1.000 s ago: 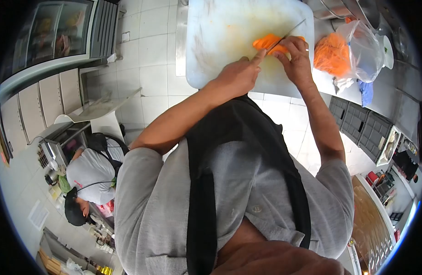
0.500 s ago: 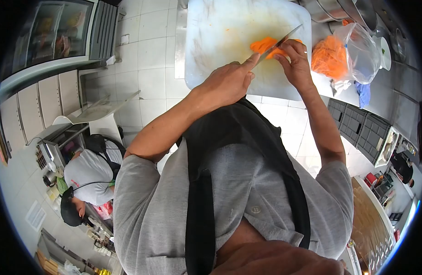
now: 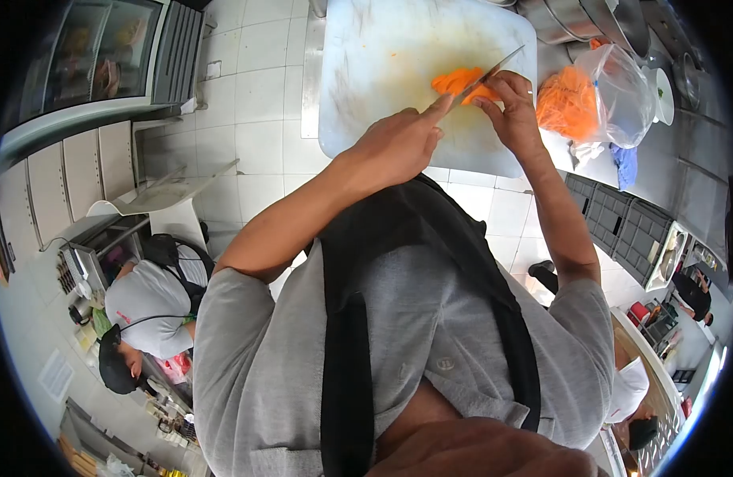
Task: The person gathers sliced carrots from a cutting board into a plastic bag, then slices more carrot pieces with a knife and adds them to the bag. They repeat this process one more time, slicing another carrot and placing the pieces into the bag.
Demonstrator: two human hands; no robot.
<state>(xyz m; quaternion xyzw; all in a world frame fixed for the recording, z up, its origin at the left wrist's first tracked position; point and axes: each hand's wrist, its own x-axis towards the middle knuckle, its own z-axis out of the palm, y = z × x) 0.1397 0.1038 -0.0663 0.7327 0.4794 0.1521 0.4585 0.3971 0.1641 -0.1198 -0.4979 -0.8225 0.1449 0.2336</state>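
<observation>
Steel slants from the left hand (image 3: 396, 145), curled round a knife (image 3: 494, 71) with forefinger extended, likely for control; the right hand (image 3: 513, 108), fingers bent, pins the carrot (image 3: 458, 82) to the board (image 3: 378, 87), seemingly against slipping; a bag (image 3: 626, 102) of orange shreds (image 3: 567, 103) sits just beside, perhaps for reach; now a person (image 3: 627, 391) shows at lower right, absent half a second ago

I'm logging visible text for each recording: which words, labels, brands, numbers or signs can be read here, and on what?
No text is readable.
Sheet on the wall: faint marks, too small and blurred to read.
Grey shirt of the person at picture left: small red mark, too small to tell whether it is lettering.
Knife and clear bag: no lettering can be made out.
</observation>
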